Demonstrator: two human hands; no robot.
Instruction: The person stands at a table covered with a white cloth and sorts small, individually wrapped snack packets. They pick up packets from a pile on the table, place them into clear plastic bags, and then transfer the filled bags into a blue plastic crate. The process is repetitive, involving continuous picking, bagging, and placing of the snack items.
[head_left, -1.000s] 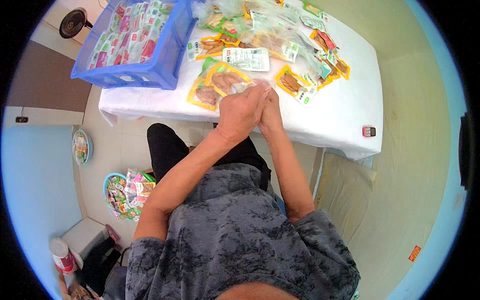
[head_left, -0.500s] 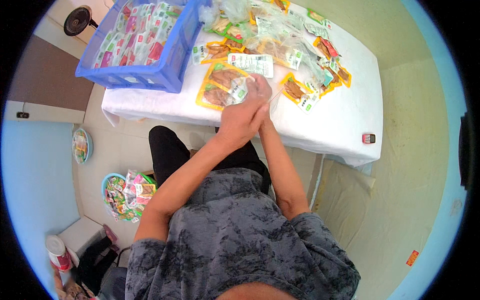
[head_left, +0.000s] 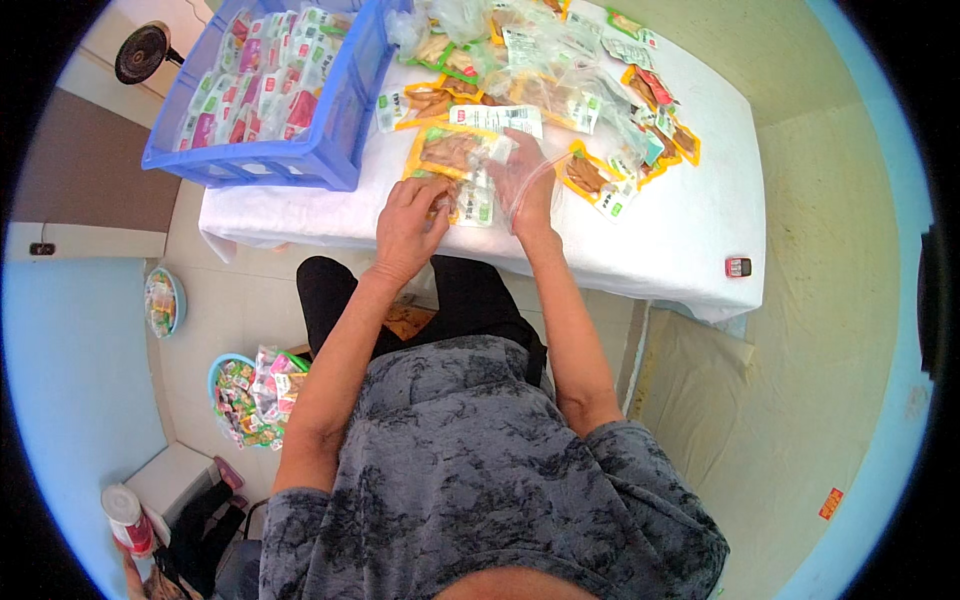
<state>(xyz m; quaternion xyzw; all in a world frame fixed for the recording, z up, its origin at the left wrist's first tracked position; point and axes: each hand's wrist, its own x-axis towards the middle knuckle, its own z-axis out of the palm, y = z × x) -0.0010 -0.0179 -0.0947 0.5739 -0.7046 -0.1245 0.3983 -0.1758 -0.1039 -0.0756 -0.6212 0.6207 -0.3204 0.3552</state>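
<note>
My left hand (head_left: 408, 228) has its fingers curled over the near edge of a yellow-edged food packet (head_left: 446, 150), one of a small group lying at the table's front edge. Brown pieces show through the packet's window. On the right side of these packets is my right hand (head_left: 528, 190), fingers stretched out and apart. A clear plastic bag (head_left: 540, 172) lies loosely around that hand and wrist. Just right of it rests another yellow-edged packet (head_left: 588, 175). Behind both hands lies a white-backed packet (head_left: 497, 121).
A blue crate (head_left: 262, 172) full of packets stands at the left of the white-clothed table (head_left: 680, 235). Clear bags (head_left: 560, 75) and more packets are heaped at the back. A small red-and-black device (head_left: 738, 267) lies at right. Basins (head_left: 230, 362) of packets stand on the floor.
My hands were together over the right side of the packets and have parted. The left moved left and down onto the packets; the right stays beside them with the clear bag around it.
</note>
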